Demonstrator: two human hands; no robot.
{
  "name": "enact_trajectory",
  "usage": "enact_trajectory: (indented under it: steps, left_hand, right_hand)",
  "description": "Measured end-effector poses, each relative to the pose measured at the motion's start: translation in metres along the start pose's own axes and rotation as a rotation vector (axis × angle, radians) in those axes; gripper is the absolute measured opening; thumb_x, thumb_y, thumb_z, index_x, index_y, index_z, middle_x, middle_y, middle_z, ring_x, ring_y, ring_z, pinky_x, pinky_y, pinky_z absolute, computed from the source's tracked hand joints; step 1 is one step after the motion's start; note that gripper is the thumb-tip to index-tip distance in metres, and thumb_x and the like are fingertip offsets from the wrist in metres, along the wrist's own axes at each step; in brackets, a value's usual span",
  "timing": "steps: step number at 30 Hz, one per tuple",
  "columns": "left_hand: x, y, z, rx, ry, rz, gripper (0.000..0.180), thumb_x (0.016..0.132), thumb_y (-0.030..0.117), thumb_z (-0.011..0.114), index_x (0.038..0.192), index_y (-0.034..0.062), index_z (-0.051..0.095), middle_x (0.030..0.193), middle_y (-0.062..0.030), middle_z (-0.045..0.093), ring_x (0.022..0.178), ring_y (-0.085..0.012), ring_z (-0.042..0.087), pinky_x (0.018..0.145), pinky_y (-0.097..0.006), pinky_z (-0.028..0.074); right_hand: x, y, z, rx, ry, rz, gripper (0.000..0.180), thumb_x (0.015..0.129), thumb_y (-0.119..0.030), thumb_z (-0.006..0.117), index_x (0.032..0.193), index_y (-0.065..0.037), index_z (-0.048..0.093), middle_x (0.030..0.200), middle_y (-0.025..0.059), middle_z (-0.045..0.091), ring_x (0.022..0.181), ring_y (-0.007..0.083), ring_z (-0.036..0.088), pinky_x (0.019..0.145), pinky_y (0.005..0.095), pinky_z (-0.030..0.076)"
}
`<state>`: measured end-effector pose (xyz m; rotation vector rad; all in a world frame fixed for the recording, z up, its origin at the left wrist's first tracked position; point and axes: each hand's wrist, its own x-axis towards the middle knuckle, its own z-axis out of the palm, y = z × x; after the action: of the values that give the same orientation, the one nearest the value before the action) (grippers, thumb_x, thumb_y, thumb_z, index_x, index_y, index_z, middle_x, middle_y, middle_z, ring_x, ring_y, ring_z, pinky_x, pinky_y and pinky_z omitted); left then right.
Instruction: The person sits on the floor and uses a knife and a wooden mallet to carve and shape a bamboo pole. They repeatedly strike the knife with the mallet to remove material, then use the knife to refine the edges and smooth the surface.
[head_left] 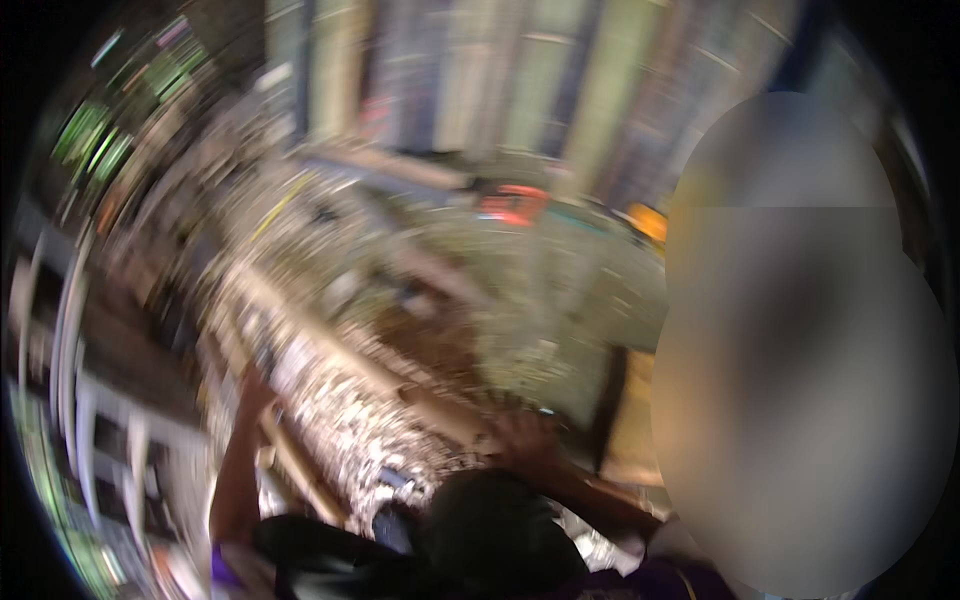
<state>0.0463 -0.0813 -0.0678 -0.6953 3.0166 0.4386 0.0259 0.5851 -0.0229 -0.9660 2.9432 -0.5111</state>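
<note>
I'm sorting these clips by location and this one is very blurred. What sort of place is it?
Probably a workshop or storeroom, though motion blur hides much. A long cluttered workbench runs under both hands, tall shelving lines the back, and a red object lies farther off.

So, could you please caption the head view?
Motion-blurred view: both hands, left and right, on a long wooden strip.

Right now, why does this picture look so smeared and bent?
Head view: strong motion blur smears everything, so the cluttered workbench and both hands, left and right, lack sharp edges; fisheye lens bends straight lines near the dark rim; a big blurred oval hides the right side.
</note>
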Motion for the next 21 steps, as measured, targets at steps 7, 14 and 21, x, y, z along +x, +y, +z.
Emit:
enact_trajectory:
  steps: [7,14,21]
  left_hand:
    - [-0.023,0.124,-0.008,-0.092,-0.242,-0.247,0.12,0.071,0.057,0.09,0.162,0.0069,0.029,0.167,-0.0237,0.027,0.155,-0.0418,0.024,0.128,-0.051,0.022]
    - [-0.028,0.132,0.021,0.002,-0.082,-0.14,0.084,0.092,0.054,0.07,0.15,0.0026,0.038,0.145,-0.0205,0.052,0.14,-0.0355,0.048,0.119,-0.054,0.033]
    - [-0.02,0.148,0.014,0.013,-0.142,-0.119,0.07,0.094,0.049,0.069,0.14,0.0024,0.044,0.133,-0.0211,0.055,0.125,-0.034,0.055,0.105,-0.051,0.041]
  right_hand:
    - [0.046,-0.032,0.014,0.031,-0.319,0.121,0.1,0.065,-0.054,0.088,0.142,-0.003,0.05,0.132,0.0244,0.057,0.118,0.0456,0.058,0.097,0.0561,0.049]
    - [0.018,-0.011,0.024,0.067,-0.473,0.339,0.09,0.063,-0.042,0.092,0.133,-0.001,0.053,0.121,0.0243,0.06,0.106,0.046,0.06,0.09,0.0542,0.051]
    - [-0.02,0.021,0.022,0.068,-0.448,0.342,0.088,0.062,-0.04,0.092,0.131,-0.001,0.054,0.119,0.0242,0.06,0.104,0.046,0.061,0.089,0.054,0.051]
